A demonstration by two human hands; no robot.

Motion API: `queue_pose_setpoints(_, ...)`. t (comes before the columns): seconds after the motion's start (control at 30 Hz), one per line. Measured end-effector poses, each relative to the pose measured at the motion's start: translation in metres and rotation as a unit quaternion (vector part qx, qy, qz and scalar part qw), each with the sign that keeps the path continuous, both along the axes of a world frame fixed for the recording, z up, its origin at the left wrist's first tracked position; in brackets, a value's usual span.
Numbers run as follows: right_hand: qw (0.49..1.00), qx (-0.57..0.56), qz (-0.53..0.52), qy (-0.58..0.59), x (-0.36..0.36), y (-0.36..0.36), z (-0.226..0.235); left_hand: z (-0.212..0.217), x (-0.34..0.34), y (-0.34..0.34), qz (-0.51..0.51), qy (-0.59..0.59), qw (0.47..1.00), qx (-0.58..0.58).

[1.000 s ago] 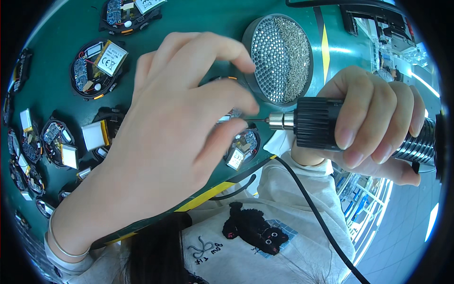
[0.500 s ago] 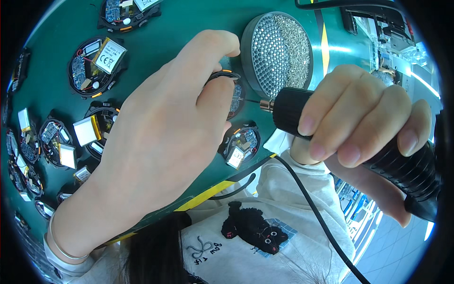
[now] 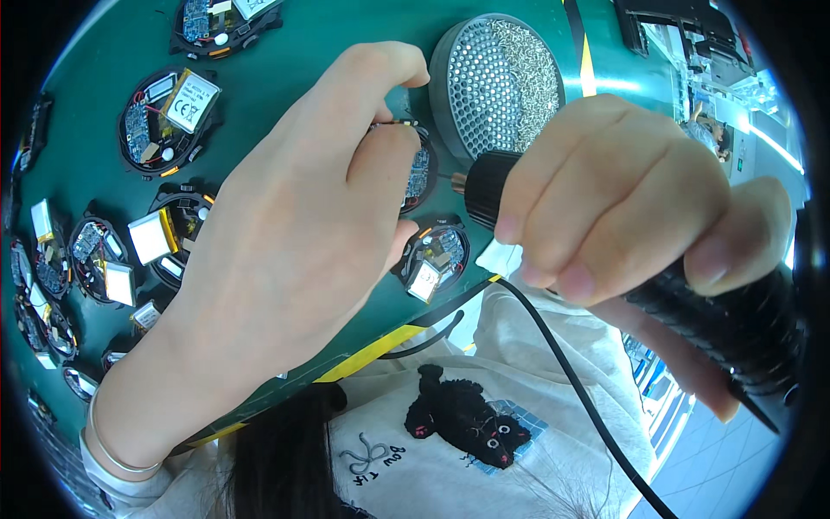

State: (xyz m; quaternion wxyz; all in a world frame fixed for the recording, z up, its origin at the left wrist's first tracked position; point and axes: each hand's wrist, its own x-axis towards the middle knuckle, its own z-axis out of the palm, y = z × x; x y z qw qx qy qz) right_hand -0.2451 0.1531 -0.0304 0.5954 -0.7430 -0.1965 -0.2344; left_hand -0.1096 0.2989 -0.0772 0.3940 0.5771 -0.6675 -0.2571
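Observation:
My left hand [image 3: 285, 190] is closed round a black round watch-like module [image 3: 418, 177] on the green work surface. Its fingers hide much of the module, though blue circuit board shows at the right side. In my right hand [image 3: 618, 195] is a black electric screwdriver [image 3: 489, 189], gripped along its body and lying at a slant. The thin bit points left at the module; whether its tip touches a screw is too small to tell. Just below sits another round module [image 3: 439, 251] with a silver battery, apart from both hands.
A round grey dish [image 3: 439, 86] beyond the hands has a perforated plate, with small silver screws heaped over its right part. Several similar modules [image 3: 169, 121] with loose batteries lie leftward. A black cable [image 3: 566, 368] runs down past my clothing. Yellow-black tape [image 3: 372, 353] marks the near edge.
My right hand and the screwdriver have shifted left and slightly up in the picture, and the hand is turned more over the tool. My left hand keeps its hold on the module.

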Motion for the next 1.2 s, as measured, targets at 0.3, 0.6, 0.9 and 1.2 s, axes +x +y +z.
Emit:
queue_pose_setpoints(0.3, 0.996, 0.062, -0.040, 0.048, -0.049, -0.034, 0.033, 0.013, 0.005, 0.001, -0.022, 0.018, 0.999, 0.022)
queue_pose_setpoints(0.6, 0.995, 0.029, -0.029, -0.092, -0.022, -0.046, -0.006, 0.010, 0.007, -0.001, -0.011, 0.027, 1.000, 0.009)
queue_pose_setpoints(0.9, 0.986, 0.064, -0.134, -0.078, -0.016, -0.039, -0.006, 0.011, 0.011, -0.004, -0.015, 0.022, 1.000, 0.011)
queue_pose_setpoints(1.2, 0.988, 0.064, -0.089, -0.111, -0.003, -0.055, -0.025, 0.003, 0.016, -0.009, 0.003, 0.023, 1.000, 0.004)
